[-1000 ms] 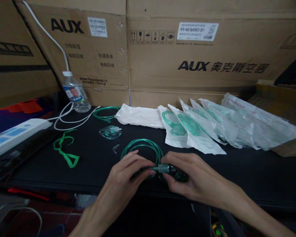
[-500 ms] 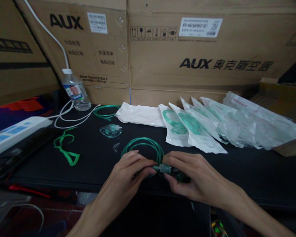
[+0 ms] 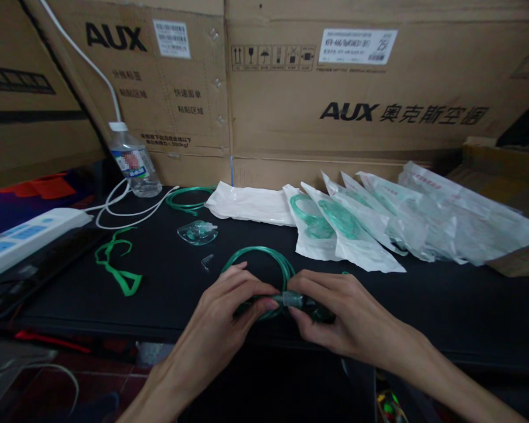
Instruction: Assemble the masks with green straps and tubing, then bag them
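Observation:
My left hand (image 3: 240,299) is closed, thumb and forefinger pinching the end of a coiled green tube (image 3: 261,251) near the table's front edge. The coil loops up behind my fingers. My right hand (image 3: 330,305) is closed round a green-tinted clear oxygen mask (image 3: 324,311), mostly hidden by my fingers. Between the two hands a clear connector (image 3: 291,298) shows, and the tube end meets it. How deep the tube sits in it I cannot tell. Beyond my left hand lie a second clear mask (image 3: 197,232) and a small bent clear piece (image 3: 207,262).
A green strap (image 3: 119,264) lies left, near a white power strip (image 3: 30,235) and a bottle (image 3: 134,161). Another green tube coil (image 3: 187,200) and a white packet (image 3: 251,202) lie at the back. Several sealed pouches (image 3: 352,235) lean at right, before cardboard boxes (image 3: 282,129).
Both hands have shifted very slightly, still holding tube and mask end to end. The tube coil has moved a little with them, and the view has shifted slightly.

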Demonstrator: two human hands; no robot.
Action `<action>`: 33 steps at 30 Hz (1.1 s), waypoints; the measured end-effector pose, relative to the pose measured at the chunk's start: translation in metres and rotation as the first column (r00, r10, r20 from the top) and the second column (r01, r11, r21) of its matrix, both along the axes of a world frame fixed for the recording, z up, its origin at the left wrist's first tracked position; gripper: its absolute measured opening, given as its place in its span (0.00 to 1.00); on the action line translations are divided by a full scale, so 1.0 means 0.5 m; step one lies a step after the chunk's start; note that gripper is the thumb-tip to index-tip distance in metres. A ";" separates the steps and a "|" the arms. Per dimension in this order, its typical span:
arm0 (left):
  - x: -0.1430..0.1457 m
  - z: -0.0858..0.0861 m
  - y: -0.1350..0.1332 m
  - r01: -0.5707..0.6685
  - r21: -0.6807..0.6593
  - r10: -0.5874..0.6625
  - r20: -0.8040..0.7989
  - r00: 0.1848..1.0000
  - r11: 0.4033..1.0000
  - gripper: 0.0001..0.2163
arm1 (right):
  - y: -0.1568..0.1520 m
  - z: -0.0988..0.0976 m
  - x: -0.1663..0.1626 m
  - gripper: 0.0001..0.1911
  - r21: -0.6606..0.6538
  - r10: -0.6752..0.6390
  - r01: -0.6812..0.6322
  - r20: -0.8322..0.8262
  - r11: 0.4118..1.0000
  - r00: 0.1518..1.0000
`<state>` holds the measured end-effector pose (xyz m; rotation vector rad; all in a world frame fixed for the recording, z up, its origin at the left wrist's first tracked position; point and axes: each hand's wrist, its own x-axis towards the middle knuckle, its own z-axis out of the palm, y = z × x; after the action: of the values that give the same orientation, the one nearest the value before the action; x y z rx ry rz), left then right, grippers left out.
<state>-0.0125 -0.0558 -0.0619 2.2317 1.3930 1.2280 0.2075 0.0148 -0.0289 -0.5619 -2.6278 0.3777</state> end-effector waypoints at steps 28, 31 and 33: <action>0.003 -0.008 0.002 -0.025 0.225 0.039 -0.057 0.998 0.974 0.08 | 0.000 -0.007 0.004 0.06 -0.098 0.011 -0.026 -0.156 0.995 0.988; 0.001 -0.007 0.001 -0.013 0.190 0.028 -0.075 0.997 0.982 0.08 | 0.001 -0.015 0.004 0.09 -0.002 0.027 -0.028 -0.132 1.000 0.991; 0.001 -0.004 0.002 -0.013 0.155 0.025 -0.074 0.997 0.988 0.08 | 0.002 -0.020 0.004 0.08 0.053 0.033 -0.026 -0.126 0.998 0.992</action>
<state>-0.0122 -0.0549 -0.0641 2.3965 1.3934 1.3120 0.2094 0.0157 -0.0389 -0.4674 -2.5187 0.3424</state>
